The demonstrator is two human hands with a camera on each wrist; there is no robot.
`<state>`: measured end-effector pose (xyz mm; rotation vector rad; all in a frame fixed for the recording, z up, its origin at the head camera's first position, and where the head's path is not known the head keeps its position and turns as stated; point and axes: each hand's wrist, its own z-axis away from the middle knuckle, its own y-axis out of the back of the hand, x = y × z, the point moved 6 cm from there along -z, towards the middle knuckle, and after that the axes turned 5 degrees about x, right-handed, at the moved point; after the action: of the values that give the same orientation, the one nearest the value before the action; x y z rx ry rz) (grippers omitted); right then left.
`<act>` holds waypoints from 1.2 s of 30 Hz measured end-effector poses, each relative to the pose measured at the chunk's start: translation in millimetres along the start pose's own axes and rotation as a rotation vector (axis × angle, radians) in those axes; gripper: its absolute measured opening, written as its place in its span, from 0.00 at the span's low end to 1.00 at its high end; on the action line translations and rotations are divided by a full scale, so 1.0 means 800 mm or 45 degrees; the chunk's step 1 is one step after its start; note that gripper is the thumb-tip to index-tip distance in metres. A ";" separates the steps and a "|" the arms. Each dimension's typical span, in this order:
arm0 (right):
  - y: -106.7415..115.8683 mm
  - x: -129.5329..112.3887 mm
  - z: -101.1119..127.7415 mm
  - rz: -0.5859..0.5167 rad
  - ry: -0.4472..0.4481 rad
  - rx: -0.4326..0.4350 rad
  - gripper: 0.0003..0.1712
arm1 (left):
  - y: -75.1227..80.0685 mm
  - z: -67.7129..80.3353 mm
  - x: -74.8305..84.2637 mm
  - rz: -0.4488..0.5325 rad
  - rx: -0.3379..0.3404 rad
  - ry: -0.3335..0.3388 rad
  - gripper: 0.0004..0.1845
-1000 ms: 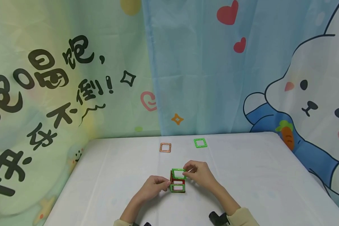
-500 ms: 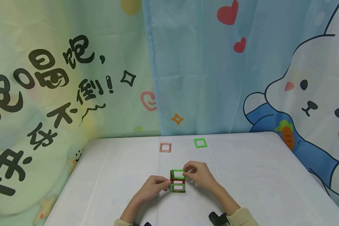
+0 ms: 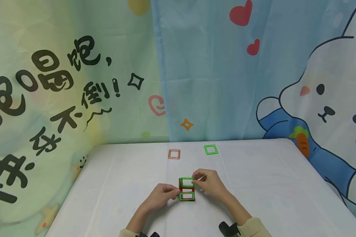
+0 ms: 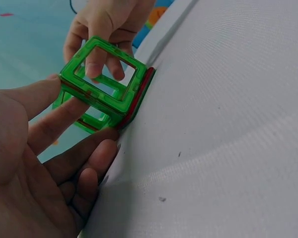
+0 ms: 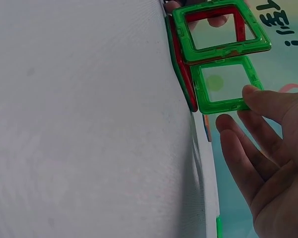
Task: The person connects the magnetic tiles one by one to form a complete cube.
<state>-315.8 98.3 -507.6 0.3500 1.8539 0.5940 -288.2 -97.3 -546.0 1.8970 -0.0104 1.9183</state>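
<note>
In the head view, a small structure of square magnetic tiles stands in the middle of the white table. Its back green tile (image 3: 187, 178) stands up, and my right hand (image 3: 210, 181) pinches that tile's right edge between thumb and finger. A reddish tile (image 3: 180, 184) forms the left side, where my left hand (image 3: 163, 196) holds on with thumb and fingertips. Nearest me is the front green tile (image 3: 187, 199). A red tile (image 5: 189, 91) lies at the bottom, against the table. The left wrist view shows the left thumb at a corner of the green frame (image 4: 72, 74).
Two loose tiles lie flat near the table's far edge, an orange tile (image 3: 174, 158) and a green tile (image 3: 211, 153). Behind the table (image 3: 121, 158) hangs a printed curtain (image 3: 207, 98) with cartoon figures and lettering.
</note>
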 end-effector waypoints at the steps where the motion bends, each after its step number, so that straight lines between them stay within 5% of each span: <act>1: 0.001 0.000 0.000 0.002 0.003 0.005 0.08 | 0.000 0.000 0.001 -0.007 -0.004 -0.003 0.14; 16: 0.024 -0.012 0.011 0.043 -0.004 0.036 0.03 | 0.011 -0.010 0.017 0.013 0.089 -0.115 0.15; 27: 0.012 -0.034 0.029 -0.052 0.068 -0.280 0.06 | 0.011 -0.032 0.030 -0.072 -0.114 -0.174 0.22; 36: 0.001 -0.034 0.038 -0.017 0.116 -0.286 0.05 | -0.001 -0.033 0.028 -0.055 -0.261 -0.203 0.25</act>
<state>-278.3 92.0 -494.2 0.1637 1.8518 0.8122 -312.2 -81.8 -526.1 1.8897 -0.2049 1.6646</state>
